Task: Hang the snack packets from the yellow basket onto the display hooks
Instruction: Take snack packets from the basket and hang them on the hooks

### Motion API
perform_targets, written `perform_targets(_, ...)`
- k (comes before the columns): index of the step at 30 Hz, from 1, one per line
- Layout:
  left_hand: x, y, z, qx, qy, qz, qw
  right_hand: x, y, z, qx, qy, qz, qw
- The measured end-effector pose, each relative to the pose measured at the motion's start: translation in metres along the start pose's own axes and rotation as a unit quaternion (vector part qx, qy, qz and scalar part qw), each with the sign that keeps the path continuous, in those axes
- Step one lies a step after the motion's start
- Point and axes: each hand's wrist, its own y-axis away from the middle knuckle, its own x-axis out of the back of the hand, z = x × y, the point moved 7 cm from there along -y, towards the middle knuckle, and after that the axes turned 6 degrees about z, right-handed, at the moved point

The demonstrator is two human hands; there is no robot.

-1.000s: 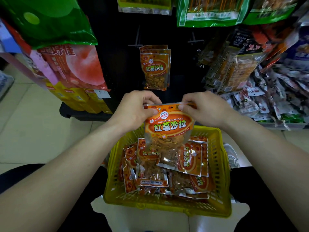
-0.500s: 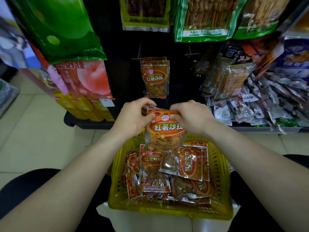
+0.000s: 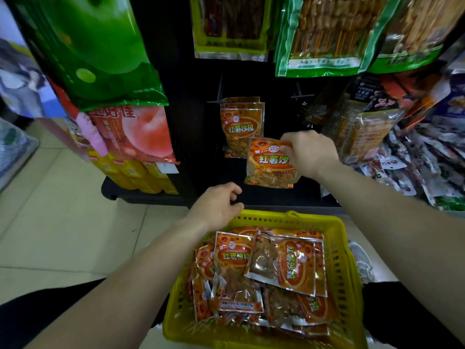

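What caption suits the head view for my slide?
Head view: right hand holds an orange snack packet just below the hanging packets; left hand hovers empty over the yellow basket.

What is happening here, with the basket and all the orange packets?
A person is filling a shop display. The right hand pinches one packet by its top edge and holds it up close to the hung packets on a hook; it is not yet on the hook. The left hand holds nothing and hovers, fingers loosely curled, at the far rim of the yellow basket. Many loose packets lie in the basket.
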Motion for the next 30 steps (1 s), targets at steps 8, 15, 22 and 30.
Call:
perform_targets(8, -0.064, -0.107, -0.029, 0.017, -0.007, -0.001, 1.0, -0.096, -0.078, 0.003, -0.016, -0.022, -0.041, 0.999)
perform_targets(15, -0.095, -0.195, -0.07, 0.023, -0.095, 0.045, 0.994, -0.156, -0.154, -0.001, 0.002, 0.001, -0.048, 0.999)
perform_targets(22, -0.1, -0.252, -0.095, 0.075, -0.084, 0.064, 0.992, -0.173, -0.182, 0.022, -0.004, 0.018, 0.035, 0.999)
perform_targets(30, -0.089, -0.235, -0.077, 0.055, -0.065, 0.007, 0.996, -0.166, -0.118, 0.072, -0.08, -0.034, -0.012, 0.996)
